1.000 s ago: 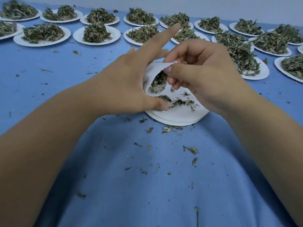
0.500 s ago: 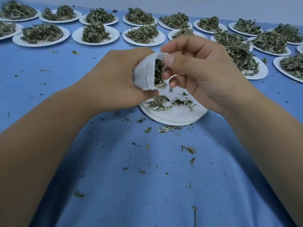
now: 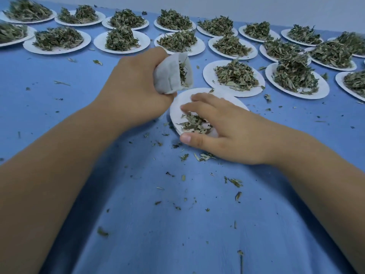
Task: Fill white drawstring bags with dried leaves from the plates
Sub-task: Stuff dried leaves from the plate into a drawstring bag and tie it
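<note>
My left hand (image 3: 136, 89) grips a white drawstring bag (image 3: 168, 77) above the blue table, its mouth facing right with dried leaves showing inside. Just below it lies a nearly bare white plate (image 3: 180, 104) with a small heap of dried leaves (image 3: 194, 124). My right hand (image 3: 227, 127) rests on this plate. Its fingers and thumb are spread around the heap and touch the leaves. The palm hides the plate's right part.
Several white plates heaped with dried leaves (image 3: 235, 76) stand in rows across the far side of the blue cloth (image 3: 177, 234). The nearest are just right of the bag. Loose leaf bits are scattered on the cloth in front of me.
My right hand has left the bag's mouth and dropped onto the plate, over the remaining leaves. My left hand has lifted the bag up and to the left.
</note>
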`<action>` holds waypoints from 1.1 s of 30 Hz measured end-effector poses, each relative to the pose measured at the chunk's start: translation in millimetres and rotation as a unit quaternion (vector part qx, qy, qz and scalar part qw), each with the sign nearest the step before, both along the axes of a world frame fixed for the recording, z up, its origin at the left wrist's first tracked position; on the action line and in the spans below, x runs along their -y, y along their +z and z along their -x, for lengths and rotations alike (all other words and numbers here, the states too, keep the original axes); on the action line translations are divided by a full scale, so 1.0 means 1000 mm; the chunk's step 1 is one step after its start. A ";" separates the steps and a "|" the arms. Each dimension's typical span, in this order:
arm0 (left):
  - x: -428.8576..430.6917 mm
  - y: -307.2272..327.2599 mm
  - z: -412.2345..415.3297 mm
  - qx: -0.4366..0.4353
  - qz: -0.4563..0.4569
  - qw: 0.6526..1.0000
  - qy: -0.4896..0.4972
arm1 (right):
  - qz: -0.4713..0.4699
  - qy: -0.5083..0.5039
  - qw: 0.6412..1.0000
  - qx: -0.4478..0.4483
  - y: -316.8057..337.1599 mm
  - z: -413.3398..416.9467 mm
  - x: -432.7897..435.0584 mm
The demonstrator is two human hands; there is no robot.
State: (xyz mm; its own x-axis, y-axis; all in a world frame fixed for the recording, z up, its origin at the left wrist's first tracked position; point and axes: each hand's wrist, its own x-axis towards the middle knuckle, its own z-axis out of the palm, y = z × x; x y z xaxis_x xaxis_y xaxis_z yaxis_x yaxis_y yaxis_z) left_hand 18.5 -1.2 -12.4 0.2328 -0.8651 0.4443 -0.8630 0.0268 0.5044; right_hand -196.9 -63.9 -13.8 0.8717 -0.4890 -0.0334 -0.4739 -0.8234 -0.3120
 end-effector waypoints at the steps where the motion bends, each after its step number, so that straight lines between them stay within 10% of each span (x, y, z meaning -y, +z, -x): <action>1: 0.000 -0.002 0.002 -0.007 -0.001 1.000 0.001 | 0.014 0.008 1.000 0.017 0.000 -0.001 0.000; 9: 0.005 -0.013 0.011 -0.020 -0.020 1.000 0.006 | 0.076 0.040 0.989 0.120 0.000 0.000 -0.007; 14: 0.007 -0.018 0.014 0.015 -0.032 0.999 0.006 | 0.088 0.013 0.996 0.006 -0.012 0.012 -0.016; 22: 0.008 -0.019 0.015 0.005 -0.040 0.999 -0.012 | 0.095 0.003 0.977 0.190 -0.023 0.014 -0.018; 33: 0.008 -0.019 0.015 -0.012 -0.045 0.999 -0.019 | 0.130 0.011 0.969 0.211 -0.025 0.011 -0.013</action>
